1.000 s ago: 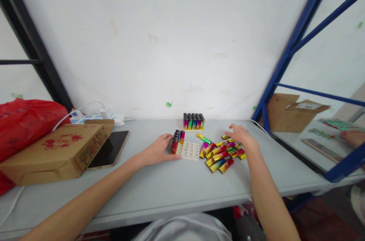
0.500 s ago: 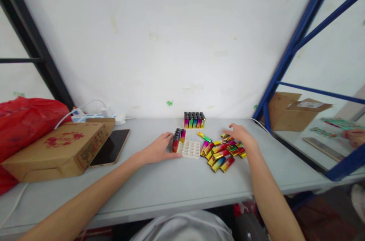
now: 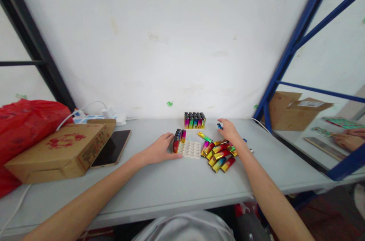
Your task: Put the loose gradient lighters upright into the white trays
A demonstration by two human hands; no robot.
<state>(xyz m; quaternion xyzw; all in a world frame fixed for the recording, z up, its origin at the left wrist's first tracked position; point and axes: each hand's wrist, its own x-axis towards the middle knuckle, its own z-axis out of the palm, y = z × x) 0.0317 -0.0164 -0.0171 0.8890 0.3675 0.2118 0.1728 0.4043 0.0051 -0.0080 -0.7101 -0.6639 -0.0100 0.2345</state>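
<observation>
My left hand (image 3: 162,149) is curved round the left end of a white tray (image 3: 191,149) with round holes, thumb along its front edge. Several black-topped, shiny lighters (image 3: 176,143) stand upright in the tray's left columns. My right hand (image 3: 229,131) pinches a single lighter (image 3: 219,126) with a blue and dark end, just above the table behind the pile. Below that hand lies a loose pile of metallic red, gold and blue lighters (image 3: 221,153), partly hidden by the wrist. A green-gold lighter (image 3: 204,137) lies apart at the pile's back left.
A full block of upright lighters (image 3: 194,121) stands near the wall. On the left are a cardboard box (image 3: 57,153), a dark tablet (image 3: 112,148), a red bag (image 3: 31,123) and a power strip (image 3: 121,119). Beyond the blue frame (image 3: 266,108), another person's hands (image 3: 349,140) show.
My right hand has moved left and away from the pile, and a lighter now shows between its fingers. My left hand stays at the tray.
</observation>
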